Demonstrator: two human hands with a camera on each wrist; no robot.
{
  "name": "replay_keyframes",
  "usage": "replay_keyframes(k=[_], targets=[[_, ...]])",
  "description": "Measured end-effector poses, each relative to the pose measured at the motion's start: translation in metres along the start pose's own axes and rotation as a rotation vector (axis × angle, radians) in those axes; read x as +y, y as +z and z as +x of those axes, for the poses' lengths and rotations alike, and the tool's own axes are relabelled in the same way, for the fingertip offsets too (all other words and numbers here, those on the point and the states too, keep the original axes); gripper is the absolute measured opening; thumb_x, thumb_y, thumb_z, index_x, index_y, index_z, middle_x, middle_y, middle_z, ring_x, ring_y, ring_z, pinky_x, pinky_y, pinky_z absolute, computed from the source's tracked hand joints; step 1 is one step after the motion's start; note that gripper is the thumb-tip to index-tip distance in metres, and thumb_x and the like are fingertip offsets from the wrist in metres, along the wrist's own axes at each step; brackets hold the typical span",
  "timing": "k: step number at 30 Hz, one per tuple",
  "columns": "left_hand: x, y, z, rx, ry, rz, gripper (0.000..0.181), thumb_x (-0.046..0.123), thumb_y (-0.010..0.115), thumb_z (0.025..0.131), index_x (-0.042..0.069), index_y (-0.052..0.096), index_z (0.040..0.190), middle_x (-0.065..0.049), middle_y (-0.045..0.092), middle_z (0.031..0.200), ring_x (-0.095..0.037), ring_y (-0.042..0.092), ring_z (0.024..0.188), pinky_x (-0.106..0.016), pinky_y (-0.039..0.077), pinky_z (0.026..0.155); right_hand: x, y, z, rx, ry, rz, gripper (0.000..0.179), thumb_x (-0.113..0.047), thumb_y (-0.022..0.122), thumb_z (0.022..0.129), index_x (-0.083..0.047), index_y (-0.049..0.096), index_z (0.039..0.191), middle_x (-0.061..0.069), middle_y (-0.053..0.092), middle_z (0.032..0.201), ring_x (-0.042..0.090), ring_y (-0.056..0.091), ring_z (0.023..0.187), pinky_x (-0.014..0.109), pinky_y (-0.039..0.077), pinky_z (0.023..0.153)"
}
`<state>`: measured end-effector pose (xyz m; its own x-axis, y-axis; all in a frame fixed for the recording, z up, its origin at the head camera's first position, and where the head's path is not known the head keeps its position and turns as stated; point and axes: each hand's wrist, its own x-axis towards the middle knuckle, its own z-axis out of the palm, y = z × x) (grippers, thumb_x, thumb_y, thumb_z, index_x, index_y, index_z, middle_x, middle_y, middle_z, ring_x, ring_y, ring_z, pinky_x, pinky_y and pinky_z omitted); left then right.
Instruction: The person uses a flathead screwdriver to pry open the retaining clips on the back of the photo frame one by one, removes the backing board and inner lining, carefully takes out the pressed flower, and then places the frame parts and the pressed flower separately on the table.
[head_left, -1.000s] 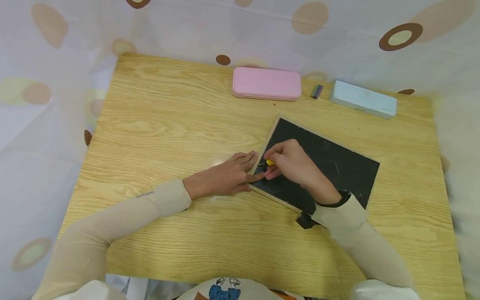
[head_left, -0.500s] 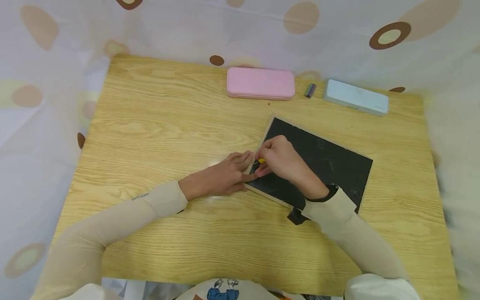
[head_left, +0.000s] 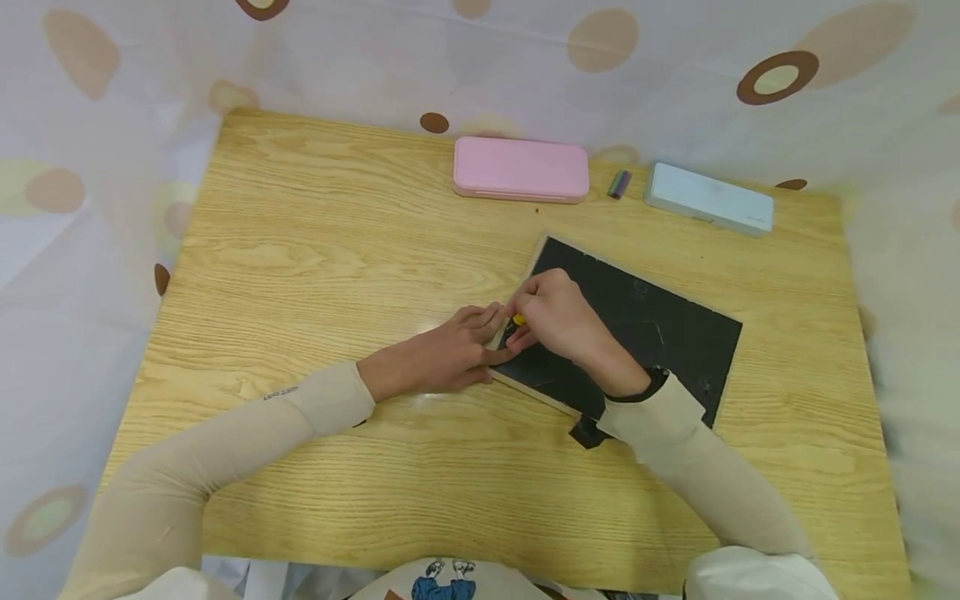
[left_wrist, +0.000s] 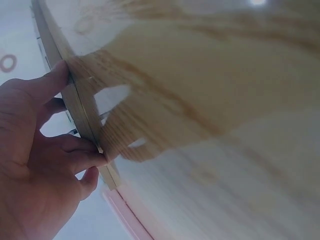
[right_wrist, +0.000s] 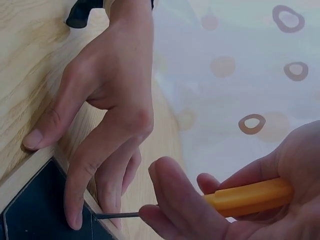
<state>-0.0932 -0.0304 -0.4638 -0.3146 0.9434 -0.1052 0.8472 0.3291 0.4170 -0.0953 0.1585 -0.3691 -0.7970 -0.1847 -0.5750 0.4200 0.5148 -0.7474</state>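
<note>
A black board (head_left: 615, 300) edged by a pale wooden frame (right_wrist: 27, 172) lies at a slant on the table. My left hand (head_left: 457, 354) rests on its left corner with straight fingers. The right wrist view has the index finger on the black surface and the thumb on the wooden edge. My right hand (head_left: 558, 321) holds a screwdriver (right_wrist: 250, 197) by its yellow handle, fingers curled round it. Its thin metal shaft reaches the board's inner edge, the tip right beside my left fingertips. In the head view, the right hand covers most of the screwdriver.
At the table's (head_left: 322, 217) far side lie a pink case (head_left: 521, 168), two short green and purple sticks (head_left: 619, 184) and a pale blue case (head_left: 708, 198). A spotted curtain (head_left: 360, 58) hangs behind. A black wrist device (head_left: 587, 432) sits by my right cuff.
My right hand has moved a little left with the screwdriver, closer to the board's left edge. My left hand keeps its place on the corner. The head view has shifted slightly.
</note>
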Motion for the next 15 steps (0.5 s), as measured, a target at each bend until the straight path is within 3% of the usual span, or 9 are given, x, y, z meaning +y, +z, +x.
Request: replay_keyframes(k=[5,10,15], targets=[[0.001,0.000,0.002,0.003,-0.013,0.062,0.055,0.034,0.063,0.099,0.017,0.049,0.149,-0.031,0.022,0.157,-0.041,0.020,0.149,-0.052,0.021,0.118,0.012,-0.008,-0.003,-0.024,-0.018,0.000,0.035,-0.008,0.037,0.102,0.013,0.065,0.106,0.029,0.064,0.104,0.028,0.072,0.070,0.046,0.059,0.070],[0.006,-0.001,0.003,0.003,-0.022,0.078,0.057,0.035,0.065,0.097,0.017,0.050,0.149,-0.034,0.027,0.155,-0.042,0.024,0.148,-0.053,0.025,0.116,0.038,-0.030,-0.015,-0.058,-0.052,0.051,0.030,-0.008,0.040,0.103,0.013,0.060,0.111,0.027,0.065,0.096,0.029,0.072,0.069,0.041,0.060,0.066],[0.008,-0.006,0.001,0.037,-0.048,0.025,0.057,0.041,0.064,0.097,0.022,0.050,0.150,-0.029,0.029,0.157,-0.039,0.028,0.147,-0.052,0.027,0.115,0.053,-0.069,-0.033,0.028,-0.137,0.048,0.029,-0.009,0.044,0.103,0.012,0.056,0.119,0.021,0.070,0.094,0.025,0.069,0.066,0.036,0.059,0.062]])
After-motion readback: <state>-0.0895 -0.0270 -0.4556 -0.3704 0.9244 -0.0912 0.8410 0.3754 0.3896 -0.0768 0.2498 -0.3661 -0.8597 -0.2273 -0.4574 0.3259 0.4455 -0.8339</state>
